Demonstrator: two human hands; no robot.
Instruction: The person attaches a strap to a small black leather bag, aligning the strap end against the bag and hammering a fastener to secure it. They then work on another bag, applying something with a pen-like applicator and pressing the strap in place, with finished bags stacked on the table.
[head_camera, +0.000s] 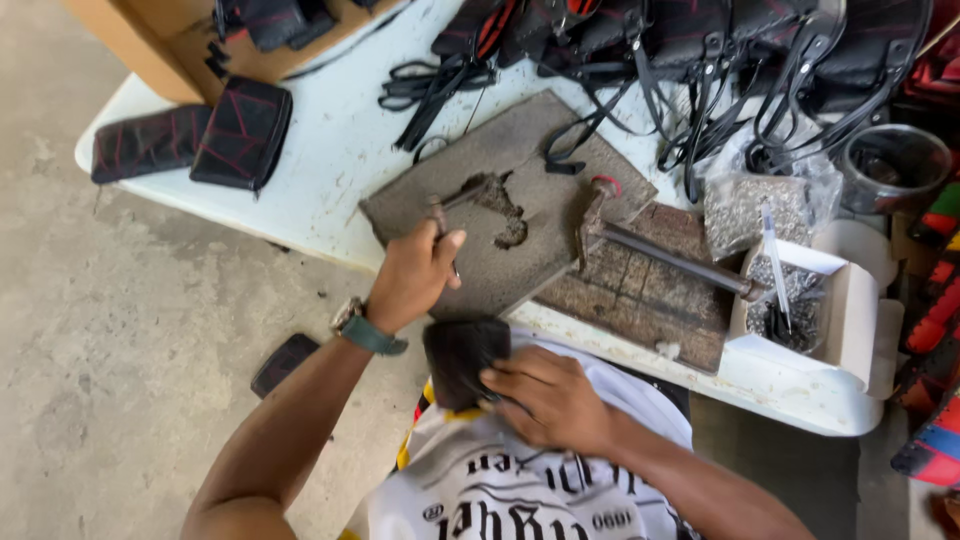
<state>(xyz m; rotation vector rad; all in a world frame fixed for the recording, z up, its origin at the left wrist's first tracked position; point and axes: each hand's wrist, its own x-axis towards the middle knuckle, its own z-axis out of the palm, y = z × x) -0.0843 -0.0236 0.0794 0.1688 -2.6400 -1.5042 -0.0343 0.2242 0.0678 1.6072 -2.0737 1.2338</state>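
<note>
While the right hand (550, 398) clamps a dark leather piece (462, 358) against the lap just below the table edge (330, 250), the left hand (412, 278), closed around a thin metal tool (440, 225), sits directly above it over the worn board (520, 190).

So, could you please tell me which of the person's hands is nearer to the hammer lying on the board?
The left. The left hand is at the worn board's near edge, a little left of the hammer; the right hand is lower, off the table, on a dark pad.
</note>
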